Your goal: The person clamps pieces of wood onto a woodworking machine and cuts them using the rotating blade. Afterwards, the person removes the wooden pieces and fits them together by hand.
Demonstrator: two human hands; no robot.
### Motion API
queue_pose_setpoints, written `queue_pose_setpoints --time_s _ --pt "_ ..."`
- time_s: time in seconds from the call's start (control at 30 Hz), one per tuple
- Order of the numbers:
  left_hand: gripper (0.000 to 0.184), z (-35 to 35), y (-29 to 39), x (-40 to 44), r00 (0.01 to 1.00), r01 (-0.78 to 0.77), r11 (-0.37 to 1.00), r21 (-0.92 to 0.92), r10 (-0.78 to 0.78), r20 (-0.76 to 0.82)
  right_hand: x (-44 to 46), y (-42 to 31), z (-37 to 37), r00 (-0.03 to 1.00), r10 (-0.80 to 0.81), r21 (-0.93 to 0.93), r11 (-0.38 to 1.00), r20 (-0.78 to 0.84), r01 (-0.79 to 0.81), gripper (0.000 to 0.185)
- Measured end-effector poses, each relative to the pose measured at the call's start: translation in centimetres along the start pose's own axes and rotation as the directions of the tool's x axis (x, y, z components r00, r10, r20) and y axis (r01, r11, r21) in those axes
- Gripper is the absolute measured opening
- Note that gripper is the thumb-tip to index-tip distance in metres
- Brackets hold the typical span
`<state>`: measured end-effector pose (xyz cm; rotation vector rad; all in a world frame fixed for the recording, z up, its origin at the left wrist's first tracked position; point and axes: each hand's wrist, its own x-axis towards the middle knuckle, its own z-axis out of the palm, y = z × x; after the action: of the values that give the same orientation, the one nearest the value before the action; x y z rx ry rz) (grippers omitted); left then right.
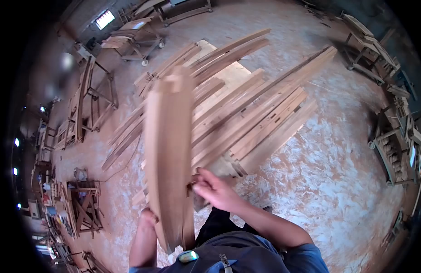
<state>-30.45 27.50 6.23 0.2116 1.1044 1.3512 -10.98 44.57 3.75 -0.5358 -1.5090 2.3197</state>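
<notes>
A long, thick wooden board (168, 150) with a gently curved edge rises lengthwise in front of my body, its far end blurred. My left hand (149, 216) grips its left edge near the lower end, with most of the fingers hidden behind the wood. At the right edge, my right hand (214, 188) is closed, its curled fingertips against the board and partly hidden by it. Beyond lies a spread of cut wooden pieces (260, 120), several with mortise slots, over a pale flat panel (235, 75).
Wheeled wooden racks stand at the far left (140, 43) and right (365, 50). Long pieces lean on a frame (85, 98) at left, near a small wooden stand (83, 209). A thin cable (124, 168) crosses the stained floor (319, 177).
</notes>
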Motion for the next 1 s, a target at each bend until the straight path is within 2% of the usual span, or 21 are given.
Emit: queue_pose_setpoints --time_s 0.03,0.1,0.17,0.2,0.23,0.27,0.3,0.4,0.47,0.6,0.73,0.8,0.9,0.93,1.0 --pt "0.097 2.4 -1.3 1.0 0.998 0.050 0.999 0.007 -0.050 0.050 -2.6 -0.6 -1.8 1.000 -0.031 -0.015 0.999 -0.003 0.031 0.052" --pt "0.097 7.1 -3.9 3.1 0.974 0.159 0.987 0.037 -0.163 0.156 -7.5 -1.5 -4.9 0.987 -0.140 0.141 0.979 -0.081 0.150 0.049" --pt "0.097 11.5 -6.3 4.9 0.927 0.255 0.962 0.096 -0.272 0.258 -12.3 -0.1 -9.5 0.975 -0.131 0.139 0.978 -0.182 0.158 0.048" --pt "0.097 13.9 -7.5 6.2 0.891 0.295 0.945 0.141 -0.326 0.316 -14.8 -0.9 -11.0 0.953 -0.085 0.172 0.975 -0.292 0.140 0.048" --pt "0.097 16.7 -8.9 7.7 0.843 0.311 0.928 0.207 -0.370 0.390 -17.1 -1.8 -12.5 0.914 -0.038 0.201 0.971 -0.403 0.129 0.047" --pt "0.097 19.6 -10.0 9.0 0.790 0.307 0.910 0.277 -0.406 0.460 -19.3 -1.6 -14.0 0.868 -0.055 0.230 0.954 -0.494 0.192 0.047" --pt "0.094 22.8 -11.0 10.4 0.733 0.235 0.907 0.350 -0.402 0.549 -21.4 -1.4 -15.2 0.813 -0.063 0.252 0.934 -0.578 0.252 0.047" --pt "0.096 29.9 -14.1 12.3 0.723 0.222 0.805 0.550 -0.514 0.460 -26.3 -1.9 -18.2 0.680 -0.048 0.285 0.884 -0.732 0.370 0.045" --pt "0.095 33.8 -14.8 12.5 0.657 0.189 0.773 0.605 -0.558 0.508 -28.7 -1.5 -19.8 0.605 -0.079 0.268 0.845 -0.793 0.462 0.044" --pt "0.093 37.1 -18.3 16.1 0.502 0.072 0.760 0.646 -0.587 0.635 -30.9 -0.6 -22.4 0.484 -0.079 0.194 0.851 -0.871 0.488 0.046" --pt "0.093 39.1 -19.0 19.0 0.427 0.048 0.722 0.691 -0.640 0.639 -31.2 -1.3 -24.6 0.438 -0.034 0.179 0.882 -0.899 0.435 0.045" --pt "0.092 39.7 -19.5 20.8 0.428 0.012 0.723 0.690 -0.628 0.650 -30.6 -1.9 -26.2 0.448 -0.026 0.184 0.889 -0.893 0.419 0.044" --pt "0.089 40.2 -18.8 23.1 0.415 0.037 0.747 0.664 -0.615 0.670 -28.9 -2.8 -29.0 0.511 -0.031 0.190 0.908 -0.859 0.374 0.046" --pt "0.086 40.3 -18.4 23.8 0.426 -0.027 0.769 0.639 -0.569 0.703 -28.0 -3.3 -29.5 0.524 -0.054 0.172 0.911 -0.850 0.374 0.046" --pt "0.086 40.3 -17.9 25.3 0.446 -0.023 0.783 0.621 -0.548 0.708 -26.4 -4.1 -30.6 0.539 -0.047 0.185 0.911 -0.841 0.368 0.046"
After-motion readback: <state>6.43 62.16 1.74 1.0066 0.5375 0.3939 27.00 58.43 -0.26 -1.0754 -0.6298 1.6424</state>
